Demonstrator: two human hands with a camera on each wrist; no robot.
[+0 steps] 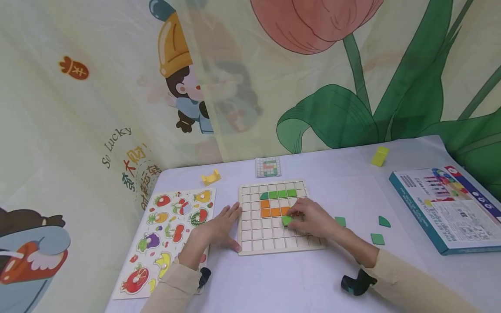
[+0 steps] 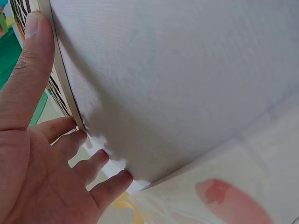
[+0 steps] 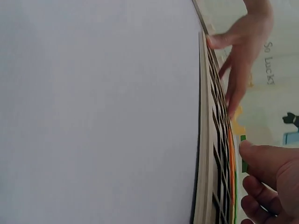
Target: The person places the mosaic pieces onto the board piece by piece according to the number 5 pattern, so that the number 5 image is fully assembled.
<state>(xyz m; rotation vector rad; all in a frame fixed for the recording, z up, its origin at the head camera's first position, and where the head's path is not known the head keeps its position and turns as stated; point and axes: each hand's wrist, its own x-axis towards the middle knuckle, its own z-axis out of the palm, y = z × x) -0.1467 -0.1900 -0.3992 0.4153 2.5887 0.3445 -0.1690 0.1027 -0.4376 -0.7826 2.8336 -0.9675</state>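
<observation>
Head view, going left to right: first up is your fruit picture board [image 1: 125, 296], lying flat on the near left of the white cloth [image 1: 274, 282]. Just right of it is your left hand [image 1: 217, 228], fingers spread and gripping nothing; in the left wrist view, your thumb and a couple of fingertips touch the edge of the grid board. Far side of that hand, near the far edge of the table, you've got a yellow arched block [image 1: 211, 178].

Your grid board [image 1: 256, 234] lies flat mid-table, with a small pattern card [image 1: 268, 167] beyond its far edge. On the board there's a dark green quarter-round [image 1: 264, 196] with three green squares [image 1: 282, 194] to its right, then four orange tiles [image 1: 266, 212] in an L on the near side of those.

Your right hand [image 1: 313, 218] is pinching a green tile [image 1: 287, 221] over the board, near the right end of the orange row; the right wrist view shows it held just off the surface.

Right of the board you've got two loose green squares [image 1: 377, 239] and a loose quarter-round [image 1: 384, 221]. Yellow block [image 1: 380, 156] is on the far right, and the big flat box [image 1: 450, 208] lies rightmost.
</observation>
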